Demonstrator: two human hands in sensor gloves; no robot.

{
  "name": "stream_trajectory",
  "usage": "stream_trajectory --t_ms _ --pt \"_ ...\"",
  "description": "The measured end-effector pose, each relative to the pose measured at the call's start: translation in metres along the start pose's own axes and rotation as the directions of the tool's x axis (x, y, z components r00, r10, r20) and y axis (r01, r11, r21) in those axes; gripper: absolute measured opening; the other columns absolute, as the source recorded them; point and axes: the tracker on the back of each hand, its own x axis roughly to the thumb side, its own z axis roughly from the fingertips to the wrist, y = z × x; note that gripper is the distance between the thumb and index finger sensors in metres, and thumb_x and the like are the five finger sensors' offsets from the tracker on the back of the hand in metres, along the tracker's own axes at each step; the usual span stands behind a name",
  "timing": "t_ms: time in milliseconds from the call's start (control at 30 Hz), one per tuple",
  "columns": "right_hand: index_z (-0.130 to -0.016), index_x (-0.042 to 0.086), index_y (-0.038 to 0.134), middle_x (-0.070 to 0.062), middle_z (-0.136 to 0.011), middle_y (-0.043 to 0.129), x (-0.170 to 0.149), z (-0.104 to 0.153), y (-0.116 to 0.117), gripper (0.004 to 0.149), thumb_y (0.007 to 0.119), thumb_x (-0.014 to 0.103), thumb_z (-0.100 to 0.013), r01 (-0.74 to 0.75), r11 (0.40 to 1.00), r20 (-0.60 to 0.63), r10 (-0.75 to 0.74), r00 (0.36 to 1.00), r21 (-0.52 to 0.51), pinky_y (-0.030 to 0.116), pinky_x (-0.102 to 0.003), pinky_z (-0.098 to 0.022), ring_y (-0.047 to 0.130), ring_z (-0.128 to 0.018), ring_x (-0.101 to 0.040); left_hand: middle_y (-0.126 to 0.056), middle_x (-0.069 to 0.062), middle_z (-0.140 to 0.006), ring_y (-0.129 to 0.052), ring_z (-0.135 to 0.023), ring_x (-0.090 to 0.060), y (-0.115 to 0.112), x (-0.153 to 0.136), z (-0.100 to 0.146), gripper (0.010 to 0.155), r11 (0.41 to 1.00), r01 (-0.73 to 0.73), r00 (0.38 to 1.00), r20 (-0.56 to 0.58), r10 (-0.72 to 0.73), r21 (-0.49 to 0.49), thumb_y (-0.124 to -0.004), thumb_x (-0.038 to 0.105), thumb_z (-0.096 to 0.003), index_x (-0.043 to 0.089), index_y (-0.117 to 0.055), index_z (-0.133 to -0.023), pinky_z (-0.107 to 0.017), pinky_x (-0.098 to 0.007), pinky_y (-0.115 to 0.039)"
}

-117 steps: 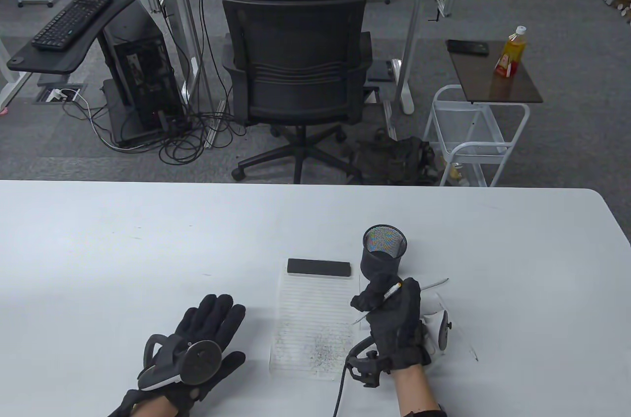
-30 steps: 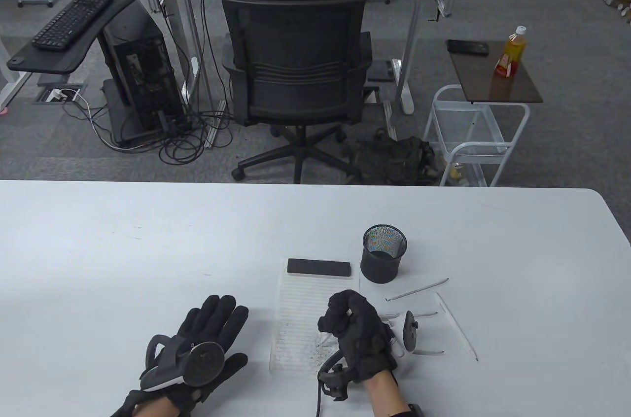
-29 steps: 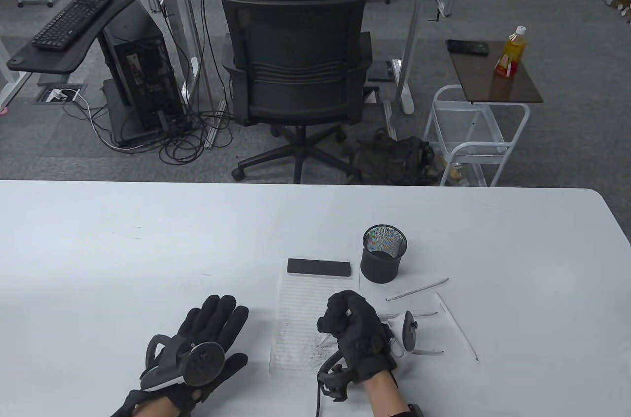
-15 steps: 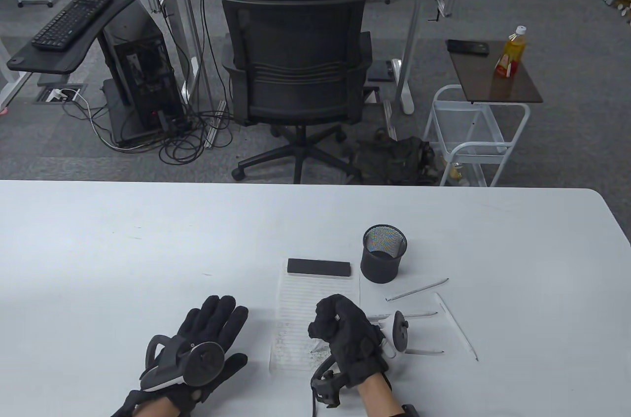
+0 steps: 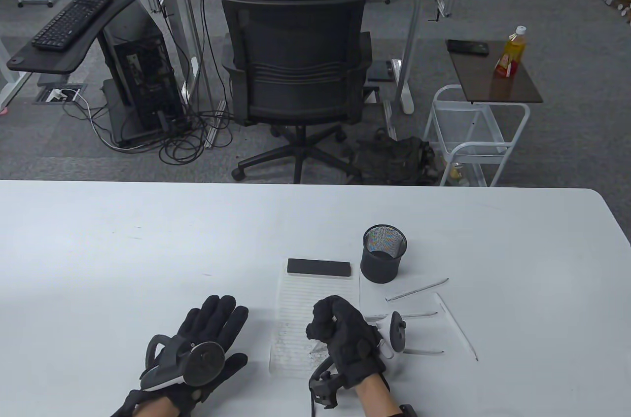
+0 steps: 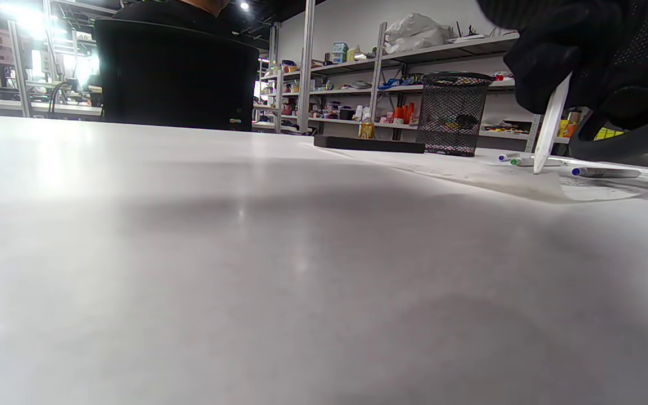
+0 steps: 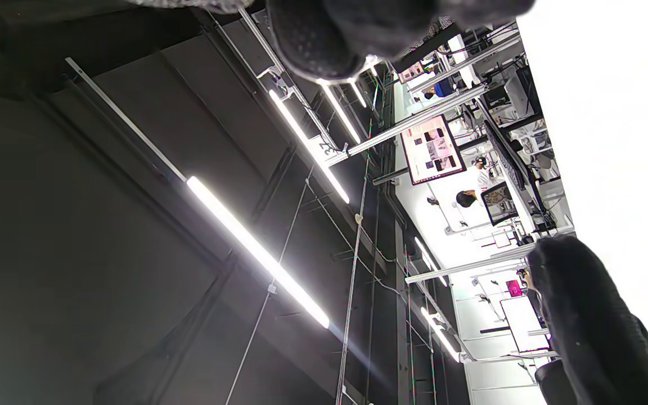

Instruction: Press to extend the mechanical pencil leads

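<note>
Table view: my left hand [image 5: 207, 338] flat on table [image 5: 98, 249], fingers spread, grips nothing. My right hand [image 5: 345, 338] clenched around mechanical pencil [image 5: 318, 350] over lined notepad [image 5: 296, 308].

Left wrist view: right hand grips white pencil [image 6: 549, 126]; long axis near upright, slightly tilted, tip down touching paper. Mesh cup [image 6: 452, 112] beyond.

Right wrist view: only gloved fingers [image 7: 324, 34] and ceiling visible; pencil not visible.

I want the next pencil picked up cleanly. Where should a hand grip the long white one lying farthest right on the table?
Pinch the long white pencil around mid-barrel from above, fingers across its width: it lies flat, angled, apart from its neighbours, and the right hand is nearest.
</note>
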Motion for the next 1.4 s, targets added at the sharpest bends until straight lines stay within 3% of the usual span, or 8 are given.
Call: stream_trajectory --t_ms 333,467,533,633,767,867,1033,1400 --pt "-0.074 0.003 0.086 -0.011 -0.049 0.088 0.003 0.0 0.001 0.051 0.062 0.046 -0.059 0.034 0.999 0.0 -0.034 0.999 0.009 0.074 -0.065 -0.043 0.085 -0.039 -0.037 -0.03 -0.012 -0.121 -0.037 -0.112 -0.047 0.0 0.0 0.0 0.085 1.0 0.003 1.0 0.001 -0.003 -0.002 -0.063 0.063 -0.0454 0.026 -0.029 -0.115 -0.077 -0.064 -0.044" --pt "-0.09 0.001 0.075 -0.017 -0.066 0.081 0.019 -0.004 0.008 0.061 0.063 0.052 -0.059 0.045 0.994 -0.009 -0.045 0.999 0.097 0.067 -0.068 -0.05 0.079 -0.053 -0.042 -0.029 -0.012 -0.121 -0.036 -0.112 -0.047 0.001 0.0 0.0 0.085 1.0 0.0 1.0 -0.001 0.0 0.0 -0.063 0.063 -0.0455 0.026 -0.029 -0.115 -0.077 -0.064 -0.044" --pt "-0.103 0.002 0.06 -0.02 -0.081 0.072 0.036 -0.007 0.011 0.06 0.062 0.045 -0.061 -0.021 0.983 -0.03 0.027 0.999 0.182 0.061 -0.07 -0.056 0.071 -0.066 -0.047 -0.029 -0.012 -0.121 -0.037 -0.112 -0.047 0.001 -0.001 0.0 0.085 1.0 0.004 1.0 -0.001 -0.004 0.005 -0.063 0.063 -0.0456 0.026 -0.029 -0.115 -0.077 -0.064 -0.044" --pt "-0.106 0.003 0.054 -0.023 -0.089 0.064 0.063 -0.01 0.012 0.054 0.064 0.028 -0.059 -0.193 0.964 -0.054 0.206 0.977 0.181 0.062 -0.068 -0.055 0.067 -0.07 -0.05 -0.029 -0.012 -0.121 -0.037 -0.112 -0.047 0.002 -0.001 0.0 0.085 1.0 0.001 1.0 -0.002 -0.001 0.009 -0.063 0.063 -0.0455 0.026 -0.029 -0.115 -0.077 -0.064 -0.044" --pt "-0.106 0.006 0.058 -0.023 -0.093 0.056 0.101 -0.005 0.008 0.052 0.065 0.016 -0.055 -0.594 0.75 -0.04 0.63 0.775 0.291 0.07 -0.063 -0.051 0.07 -0.07 -0.047 -0.029 -0.012 -0.121 -0.037 -0.112 -0.047 0.001 -0.001 -0.001 0.085 1.0 0.009 1.0 -0.002 -0.009 0.001 -0.063 0.063 -0.0456 0.026 -0.029 -0.115 -0.077 -0.064 -0.044" --pt "-0.101 0.012 0.076 -0.023 -0.095 0.05 0.12 0.002 0.003 0.049 0.076 0.011 -0.052 -0.705 0.515 -0.064 0.826 0.559 0.487 0.069 -0.064 -0.053 0.065 -0.073 -0.048 -0.029 -0.012 -0.121 -0.036 -0.112 -0.047 0.001 -0.001 -0.001 0.085 1.0 0.011 1.0 -0.002 -0.011 -0.001 -0.063 0.063 -0.0455 0.026 -0.029 -0.115 -0.077 -0.064 -0.044" --pt "-0.096 0.01 0.083 -0.022 -0.088 0.061 0.127 0.025 -0.008 0.048 0.082 0.006 -0.048 -0.822 0.074 0.072 0.988 0.139 0.564 0.071 -0.066 -0.052 0.07 -0.071 -0.048 -0.029 -0.012 -0.121 -0.037 -0.112 -0.047 0.001 -0.001 -0.001 0.085 1.0 0.016 1.0 -0.003 -0.016 -0.003 -0.063 0.063 -0.0455 0.026 -0.029 -0.115 -0.077 -0.064 -0.044" --pt "-0.093 0.014 0.078 -0.019 -0.084 0.079 0.105 0.066 -0.02 0.052 0.095 0.009 -0.043 -0.744 -0.431 0.382 0.889 -0.253 0.51 0.072 -0.069 -0.054 0.084 -0.071 -0.047 -0.029 -0.012 -0.121 -0.036 -0.112 -0.047 0.001 0.001 -0.001 0.085 1.0 0.024 1.0 0.0 -0.024 -0.004 -0.063 0.063 -0.0456 0.026 -0.029 -0.115 -0.077 -0.064 -0.044"
